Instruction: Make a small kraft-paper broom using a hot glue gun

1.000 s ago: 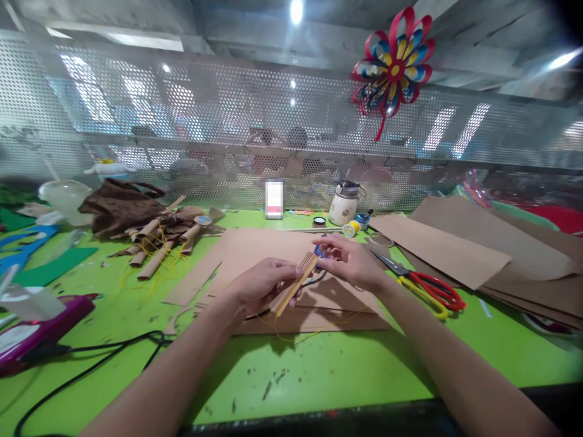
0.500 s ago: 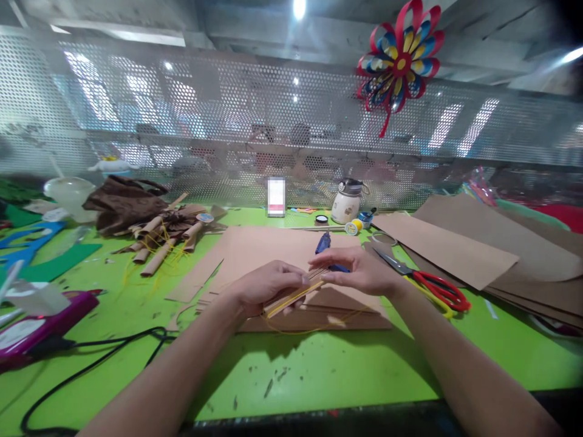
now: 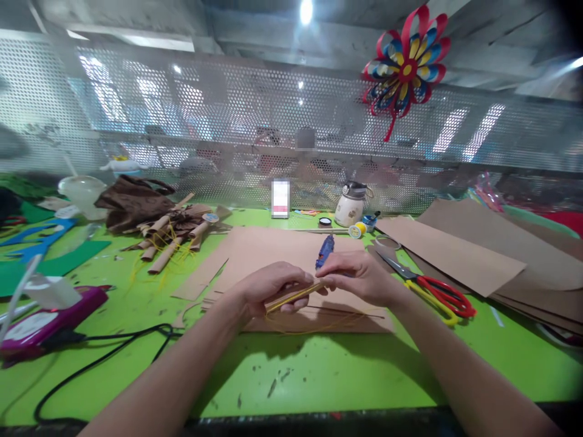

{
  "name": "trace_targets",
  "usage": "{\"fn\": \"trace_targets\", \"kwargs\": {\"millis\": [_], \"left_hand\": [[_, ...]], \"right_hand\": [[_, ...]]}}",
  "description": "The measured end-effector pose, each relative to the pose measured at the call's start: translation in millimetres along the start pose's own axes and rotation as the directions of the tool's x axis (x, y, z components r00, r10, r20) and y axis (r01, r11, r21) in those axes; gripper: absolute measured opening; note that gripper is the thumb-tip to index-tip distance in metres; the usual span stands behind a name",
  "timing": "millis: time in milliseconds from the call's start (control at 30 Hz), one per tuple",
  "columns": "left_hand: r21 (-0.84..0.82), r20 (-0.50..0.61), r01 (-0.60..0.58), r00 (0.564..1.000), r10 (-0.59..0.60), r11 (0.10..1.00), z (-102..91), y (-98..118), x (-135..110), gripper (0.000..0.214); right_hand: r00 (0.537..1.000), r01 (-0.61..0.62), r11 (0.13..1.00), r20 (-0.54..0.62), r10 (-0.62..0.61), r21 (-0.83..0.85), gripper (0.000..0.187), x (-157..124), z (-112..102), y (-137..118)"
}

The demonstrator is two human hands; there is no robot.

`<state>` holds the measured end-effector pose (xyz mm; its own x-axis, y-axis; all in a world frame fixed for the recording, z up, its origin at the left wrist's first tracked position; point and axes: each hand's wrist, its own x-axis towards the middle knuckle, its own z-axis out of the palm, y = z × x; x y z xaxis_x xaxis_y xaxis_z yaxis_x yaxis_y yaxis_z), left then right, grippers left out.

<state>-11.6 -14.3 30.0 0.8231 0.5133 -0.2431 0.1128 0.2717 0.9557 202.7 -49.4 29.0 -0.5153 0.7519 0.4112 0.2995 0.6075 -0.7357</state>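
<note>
My left hand is wrapped round a narrow brown paper roll or folded strip, its thumb on top and fingers beneath. A yellow string runs along the piece's near edge and loops down over the brown sheets. My right hand pinches the far right end of the same piece between thumb and fingers. Both hands hover over a stack of brown paper sheets. Just beyond the right fingers lies a blue glue gun, partly hidden by them.
Scissors with red and yellow handles lie at right, beside large brown sheets. Paper rolls tied with yellow string sit at left. A purple power strip trails black cable. A thread spool and a bottle stand behind.
My right hand's fingers have closed onto the end of the brown paper piece, where they were spread over it before. The whole view has shifted slightly.
</note>
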Motion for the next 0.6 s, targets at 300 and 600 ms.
{"fn": "trace_targets", "kwargs": {"millis": [300, 600], "left_hand": [[-0.106, -0.297, -0.119, 0.951, 0.083, 0.987, -10.1, -2, 4, 0.066], [0.129, -0.733, -0.611, 0.472, 0.49, 0.781, -20.2, -4, 10, 0.059]], "right_hand": [[0.932, -0.195, 0.973, -0.285, 0.224, 0.126, 0.023, 4, 3, 23], [0.749, -0.153, 0.986, -0.643, 0.162, 0.07, 0.021, 9, 16, 18]]}}
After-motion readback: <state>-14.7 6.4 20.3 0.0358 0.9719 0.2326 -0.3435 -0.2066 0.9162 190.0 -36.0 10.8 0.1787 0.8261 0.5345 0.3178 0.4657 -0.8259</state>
